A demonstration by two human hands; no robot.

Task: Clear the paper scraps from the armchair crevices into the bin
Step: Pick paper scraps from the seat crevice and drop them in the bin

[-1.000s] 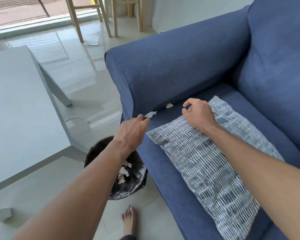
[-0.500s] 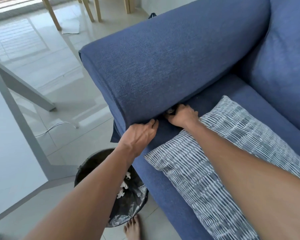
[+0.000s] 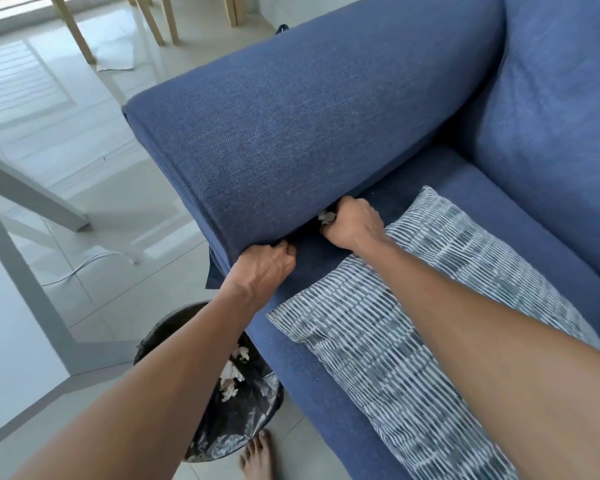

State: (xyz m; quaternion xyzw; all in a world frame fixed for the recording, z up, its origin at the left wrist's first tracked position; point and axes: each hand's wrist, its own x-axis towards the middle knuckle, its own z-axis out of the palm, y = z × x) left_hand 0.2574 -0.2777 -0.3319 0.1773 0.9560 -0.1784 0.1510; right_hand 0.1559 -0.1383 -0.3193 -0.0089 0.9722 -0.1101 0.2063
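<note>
**Hands dig into armchair crevice**

Both hands work the crevice between the armrest [image 3: 291,133] and seat [image 3: 482,188] of the blue armchair [image 3: 551,98]. The right hand [image 3: 352,223] is curled tight round a white scrap [image 3: 326,216], which pokes out by its thumb; half a second ago no paper showed in that grip. The left hand [image 3: 264,268] then had its fingers nearly straight against the seam and has now curled them into it. Whether it holds anything cannot be told. The two scraps seen along the crevice a second ago no longer show there.

A striped cushion [image 3: 395,323] lies on the seat under the right forearm. Below the left forearm the black-lined bin [image 3: 246,424] stands on the pale tiled floor [image 3: 101,150] just beside the armchair, with more scraps [image 3: 234,374] in it and a bare foot [image 3: 257,459] near it. A grey table [image 3: 25,195], a white cable [image 3: 84,268] and wooden chair legs [image 3: 77,32] lie beyond.
</note>
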